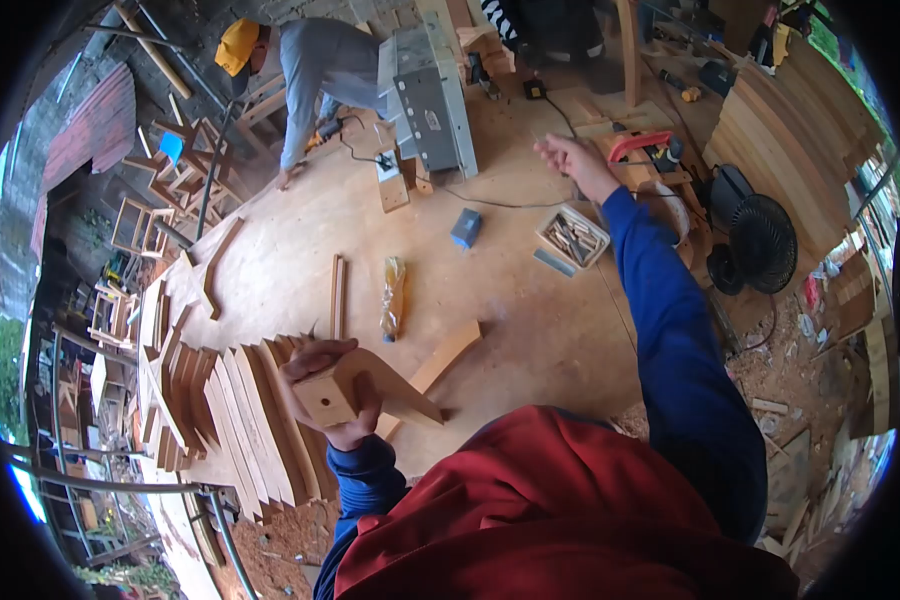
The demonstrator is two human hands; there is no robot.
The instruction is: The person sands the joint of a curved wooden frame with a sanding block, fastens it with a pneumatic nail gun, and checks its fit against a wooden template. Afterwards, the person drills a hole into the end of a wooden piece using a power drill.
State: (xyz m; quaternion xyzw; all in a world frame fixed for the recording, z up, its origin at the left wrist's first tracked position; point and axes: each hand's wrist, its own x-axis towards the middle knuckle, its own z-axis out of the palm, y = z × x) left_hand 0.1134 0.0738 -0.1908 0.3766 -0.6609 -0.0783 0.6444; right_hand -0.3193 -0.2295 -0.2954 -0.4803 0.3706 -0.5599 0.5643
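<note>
My left hand [350, 425] is wrapped round a curved wooden piece [400, 388], whose end with a round dark hole faces me. Its far end points down to the right, above or against another curved wooden piece [453, 352] lying on the table. My right hand [577, 165] is stretched out over the far right of the table, fingers curled together. Whether a small thing is pinched in them is too small to tell. Nearest to that hand are a tray of small tools [582, 222] and a red-handled tool [640, 143].
Stacked curved boards [260, 425] stand on the table's left. A blue block [466, 228] and a plastic-wrapped bundle [393, 298] lie mid-table. Behind stands a grey metal machine [430, 110]; a co-worker [315, 75] bends over the far left side. A black fan [760, 240] is at right.
</note>
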